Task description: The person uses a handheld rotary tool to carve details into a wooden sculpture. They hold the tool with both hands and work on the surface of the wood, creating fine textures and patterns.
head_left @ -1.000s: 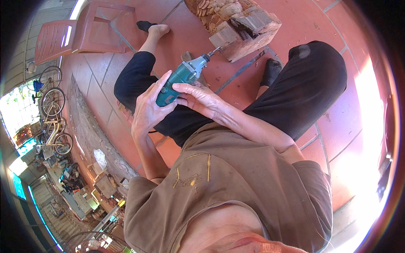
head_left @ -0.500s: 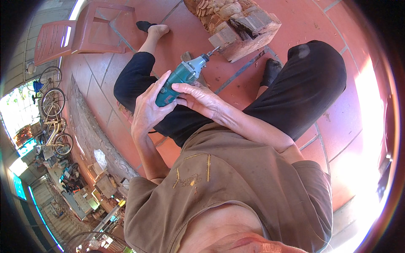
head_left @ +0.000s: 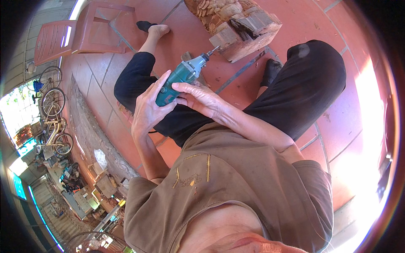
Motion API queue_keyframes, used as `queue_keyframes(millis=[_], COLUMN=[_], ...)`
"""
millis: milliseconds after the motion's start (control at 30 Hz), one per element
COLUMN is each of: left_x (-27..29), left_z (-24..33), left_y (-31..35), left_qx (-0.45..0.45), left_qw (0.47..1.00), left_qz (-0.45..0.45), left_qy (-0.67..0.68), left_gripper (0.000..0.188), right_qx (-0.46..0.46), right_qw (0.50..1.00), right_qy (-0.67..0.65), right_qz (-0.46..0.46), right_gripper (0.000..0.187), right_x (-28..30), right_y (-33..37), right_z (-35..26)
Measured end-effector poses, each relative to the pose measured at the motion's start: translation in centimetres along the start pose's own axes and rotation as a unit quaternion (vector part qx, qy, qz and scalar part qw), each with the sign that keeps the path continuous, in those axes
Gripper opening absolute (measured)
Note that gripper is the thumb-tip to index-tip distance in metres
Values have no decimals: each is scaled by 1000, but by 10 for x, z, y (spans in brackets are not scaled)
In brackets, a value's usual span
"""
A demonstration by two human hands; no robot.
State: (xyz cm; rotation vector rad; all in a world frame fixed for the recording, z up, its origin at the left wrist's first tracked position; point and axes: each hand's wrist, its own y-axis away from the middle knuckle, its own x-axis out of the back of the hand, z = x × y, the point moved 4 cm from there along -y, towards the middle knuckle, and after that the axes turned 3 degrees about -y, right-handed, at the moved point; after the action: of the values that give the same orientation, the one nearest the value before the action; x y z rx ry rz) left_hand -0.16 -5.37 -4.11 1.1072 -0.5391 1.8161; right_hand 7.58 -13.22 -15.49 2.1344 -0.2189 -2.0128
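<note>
A green rotary tool [head_left: 179, 80] with a grey nose and a thin metal bit is held between both my hands, above my lap. My left hand [head_left: 147, 105] wraps the left side and rear of its body. From the right, my right hand [head_left: 198, 98] grips the same body, its thumb lying on top of the casing. The bit points away, up and to the right, toward a carved wooden block [head_left: 249, 31] on the floor. Bit and block look close in the picture; whether they touch I cannot tell. The fingers under the tool are hidden.
Red floor tiles [head_left: 236, 90] surround my bent legs. A reddish plastic chair [head_left: 80, 36] stands at the far left. Along the left lie a long log [head_left: 90, 126], bicycles [head_left: 52, 103] and a cluttered heap of tools. A small wood piece [head_left: 186, 55] lies behind the rotary tool.
</note>
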Motion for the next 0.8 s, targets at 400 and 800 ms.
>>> queue_keyframes(millis=[400, 800], left_x=[-1, -1], left_z=[-3, -4], left_y=[-1, 0], left_qx=[3, 9], left_qw=[1000, 1000], left_qz=[1, -1], left_qy=[-8, -3], left_gripper=[79, 79], right_qx=[-1, -5], right_qw=[1000, 1000], right_qy=[7, 13], right_qz=[6, 14], right_gripper=[35, 35], right_x=[-3, -4], right_y=[1, 1], right_z=[-3, -3])
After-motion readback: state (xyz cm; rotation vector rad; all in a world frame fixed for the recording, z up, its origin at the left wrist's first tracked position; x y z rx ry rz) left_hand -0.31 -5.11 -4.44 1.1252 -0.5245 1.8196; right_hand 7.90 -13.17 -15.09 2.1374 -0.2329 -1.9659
